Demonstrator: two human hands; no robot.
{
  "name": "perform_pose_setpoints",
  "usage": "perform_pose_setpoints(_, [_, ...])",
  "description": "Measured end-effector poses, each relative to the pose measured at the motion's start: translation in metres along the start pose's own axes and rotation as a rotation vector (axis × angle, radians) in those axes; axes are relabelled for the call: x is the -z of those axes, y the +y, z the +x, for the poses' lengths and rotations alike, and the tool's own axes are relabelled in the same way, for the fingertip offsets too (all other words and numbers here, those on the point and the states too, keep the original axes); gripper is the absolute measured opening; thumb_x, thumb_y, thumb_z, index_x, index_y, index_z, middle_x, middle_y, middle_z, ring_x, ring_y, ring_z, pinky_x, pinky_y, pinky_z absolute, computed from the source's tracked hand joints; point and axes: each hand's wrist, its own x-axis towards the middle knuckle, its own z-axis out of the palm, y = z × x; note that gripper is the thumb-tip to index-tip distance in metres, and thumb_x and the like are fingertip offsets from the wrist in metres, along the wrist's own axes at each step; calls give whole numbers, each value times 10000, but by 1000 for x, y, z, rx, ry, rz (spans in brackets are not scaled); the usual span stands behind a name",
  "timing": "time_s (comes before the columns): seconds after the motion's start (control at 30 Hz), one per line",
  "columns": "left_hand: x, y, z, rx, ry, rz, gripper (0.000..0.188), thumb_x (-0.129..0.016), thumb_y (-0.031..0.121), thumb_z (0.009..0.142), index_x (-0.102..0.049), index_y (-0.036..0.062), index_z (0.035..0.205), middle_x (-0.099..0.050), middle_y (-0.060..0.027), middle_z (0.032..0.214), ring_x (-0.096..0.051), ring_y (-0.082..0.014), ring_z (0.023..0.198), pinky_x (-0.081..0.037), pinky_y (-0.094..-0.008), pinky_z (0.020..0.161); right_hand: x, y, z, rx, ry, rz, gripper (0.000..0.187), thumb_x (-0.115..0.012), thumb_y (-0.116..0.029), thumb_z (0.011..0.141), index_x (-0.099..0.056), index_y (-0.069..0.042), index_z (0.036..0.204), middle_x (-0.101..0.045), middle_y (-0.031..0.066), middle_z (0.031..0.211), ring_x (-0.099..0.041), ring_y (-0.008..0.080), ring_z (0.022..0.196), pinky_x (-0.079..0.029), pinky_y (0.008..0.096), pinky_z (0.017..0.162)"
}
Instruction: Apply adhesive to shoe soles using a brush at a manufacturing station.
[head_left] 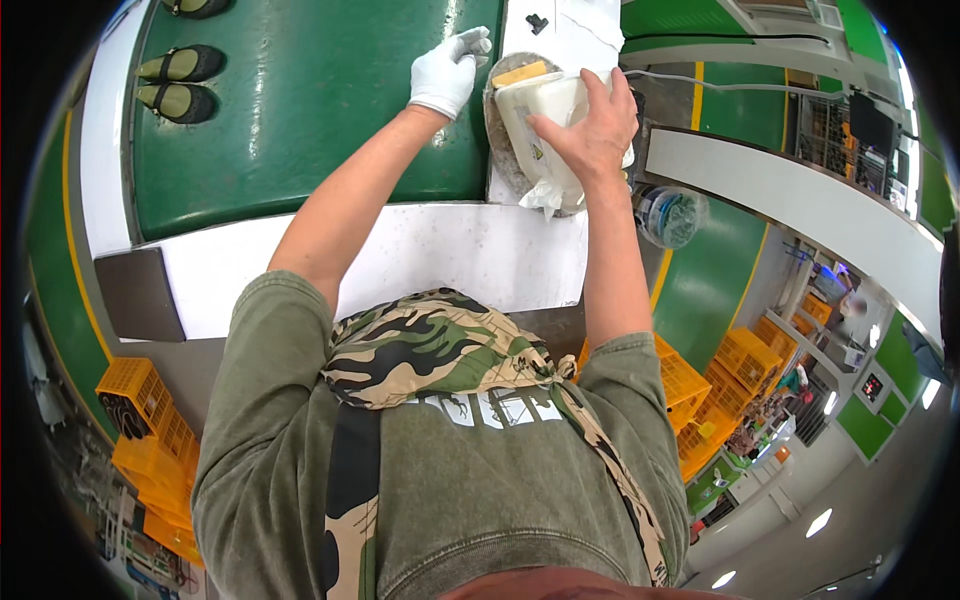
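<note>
My left hand (445,80), in a white glove, is above the green belt with its fingers curled in. Whether anything is in them I cannot make out. My bare right hand (598,125) reaches across a white plastic container (545,115), thumb on one side and fingers on the other. A yellow-orange block (519,74) lies by the container's far end, and crumpled white tissue (543,195) hangs at its near end. Dark strapped shoes (180,103) with beige insoles sit on the green belt (300,120) at the far left.
A white ledge (400,260) runs along the belt's near side, with a dark flat panel (140,295) at its left. Right of the container stands a clear round tub (672,215). Orange crates (745,365) are stacked on both sides behind me. A small black piece (537,23) lies farther off.
</note>
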Motion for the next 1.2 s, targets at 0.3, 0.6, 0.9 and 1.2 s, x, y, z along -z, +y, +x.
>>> perform_pose_setpoints(0.3, [71,-40,-51,76,-224,368,415,-613,60,880,-588,19,1293,-688,-71,1177,-644,-120,1078,-468,-249,971,0,-3,-1,-4,-44,-24,872,-814,-509,577,-572,-104,1311,-343,295,1452,-316,453,1346,-276,556,1075])
perform_pose_setpoints(0.6, [146,-59,-185,439,-127,-187,377,-536,1,945,-528,-55,1318,-623,-148,1215,-633,-204,1070,-560,-334,899,10,2,-3,-9,-25,-66,962,-786,-584,599,-513,-94,1380,-333,284,1478,-297,426,1384,-262,540,1095])
perform_pose_setpoints(0.9, [177,-48,-199,573,-182,-37,321,-553,100,971,-576,-11,1270,-700,-89,1053,-695,-161,861,-554,-260,726,76,-5,-31,-201,176,245,865,-852,-418,629,-522,-26,1326,-470,277,1367,-469,404,1270,-382,437,1074])
perform_pose_setpoints(1.2, [170,-59,-189,645,-167,1,318,-539,161,983,-583,37,1273,-716,-62,1042,-708,-148,750,-477,-211,577,50,86,-181,-717,284,574,658,-794,-368,725,-607,14,1226,-664,199,1115,-650,282,994,-512,379,859])
